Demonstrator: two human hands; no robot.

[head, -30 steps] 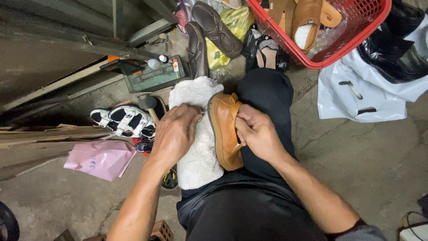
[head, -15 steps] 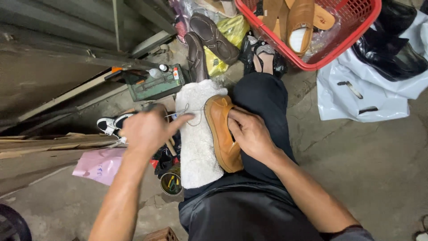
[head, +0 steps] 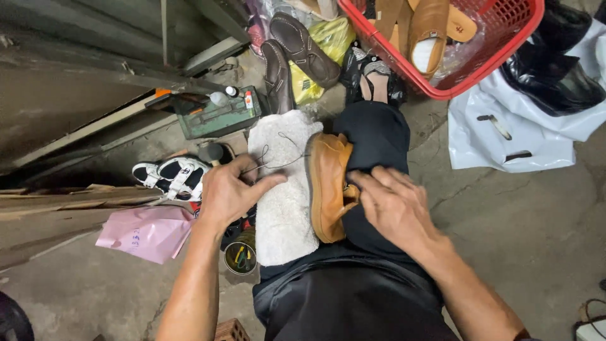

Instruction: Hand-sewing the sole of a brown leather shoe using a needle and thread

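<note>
A tan leather shoe (head: 328, 186) is laid on its side across the person's lap, sole edge turned toward the white fleecy cloth (head: 284, 189) that is spread over the left knee. All places below are given from this shoe.

The right hand (head: 394, 205) is laid flat just right of the shoe, fingers spread and pressed against its upper; nothing is closed inside the hand, and the shoe is only steadied by it. The left hand (head: 230, 189) is held left of the shoe, over the cloth's edge, with the fingers pinched together on a thin dark thread (head: 278, 161). The thread is seen looping over the cloth from the pinch toward the shoe's near end; whether a needle is held cannot be told.

Beyond the shoe, a green toolbox (head: 218, 117) with small bottles on it is set on the concrete floor (head: 524, 240), and two brown shoes (head: 297, 53) are leaned against a yellow bag. Farther off and to the right, a red plastic basket (head: 505, 50) filled with tan footwear is seen, with a white plastic bag (head: 505, 132) beside it. Left of the shoe, past the left hand, a black-and-white sandal (head: 170, 177) lies on the floor, and a pink bag (head: 148, 230) is found nearer the viewer. A small round tin (head: 240, 257) sits below the cloth's near corner.
</note>
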